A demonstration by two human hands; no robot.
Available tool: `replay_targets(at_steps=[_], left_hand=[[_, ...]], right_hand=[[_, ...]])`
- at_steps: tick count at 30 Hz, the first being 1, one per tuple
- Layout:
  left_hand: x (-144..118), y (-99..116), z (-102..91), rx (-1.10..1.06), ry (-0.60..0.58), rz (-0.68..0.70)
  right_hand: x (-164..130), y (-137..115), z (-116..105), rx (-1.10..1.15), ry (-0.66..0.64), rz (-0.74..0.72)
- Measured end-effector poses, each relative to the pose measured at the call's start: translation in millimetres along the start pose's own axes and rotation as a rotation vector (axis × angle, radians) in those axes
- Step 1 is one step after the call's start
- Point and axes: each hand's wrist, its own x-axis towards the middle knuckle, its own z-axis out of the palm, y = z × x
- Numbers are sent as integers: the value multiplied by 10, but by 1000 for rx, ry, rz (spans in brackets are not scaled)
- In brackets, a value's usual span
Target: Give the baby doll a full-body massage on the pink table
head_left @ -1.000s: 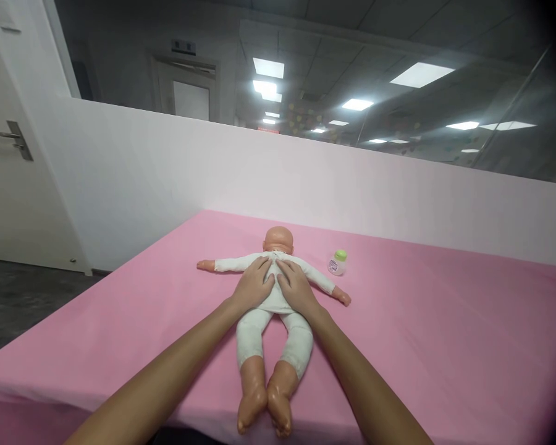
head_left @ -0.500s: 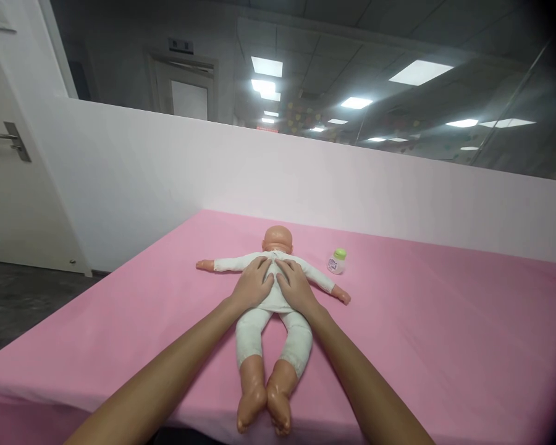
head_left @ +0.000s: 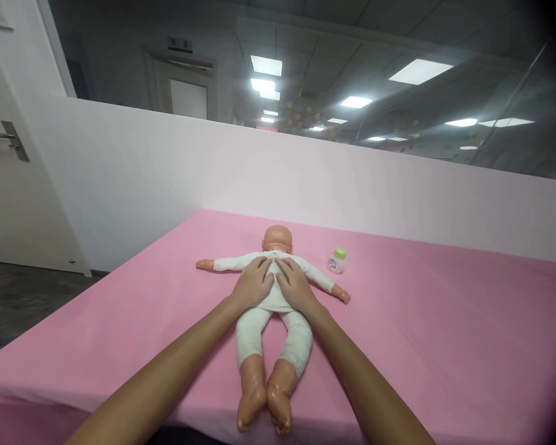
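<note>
A baby doll (head_left: 274, 298) in a white cloth suit lies face down, its head pointing away from me and its arms spread to both sides. Its bare feet point toward me. My left hand (head_left: 252, 284) rests flat on the left side of the doll's upper back, fingers stretched forward. On the right side of the back lies my right hand (head_left: 296, 285), likewise flat and open. Both thumbs point inward, with a narrow strip of white cloth showing between them. Neither hand grips anything.
A small clear bottle (head_left: 336, 262) with a green cap stands beyond the doll's right arm. Pink cloth (head_left: 426, 346) covers the table. Behind it rises a white wall (head_left: 352, 185) with dark glass above. A door (head_left: 18, 198) is at the left.
</note>
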Motion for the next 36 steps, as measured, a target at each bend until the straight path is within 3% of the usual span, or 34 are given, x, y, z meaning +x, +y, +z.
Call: replay_targets(at_steps=[7,17,24,36], left_hand=[[6,-52,62,16,-28,-29],[-16,41,-18,45,38,-17],[10,-13,11,-45,-136,-135],[4,117,-77,-62,-92,-166]], right_hand=[[-15,-24,-21,9,-102,94],[-27,-50,-32,31,-92,125],[-20,-33,-55,56,-189,147],[-27,-164,-76,72,97,130]])
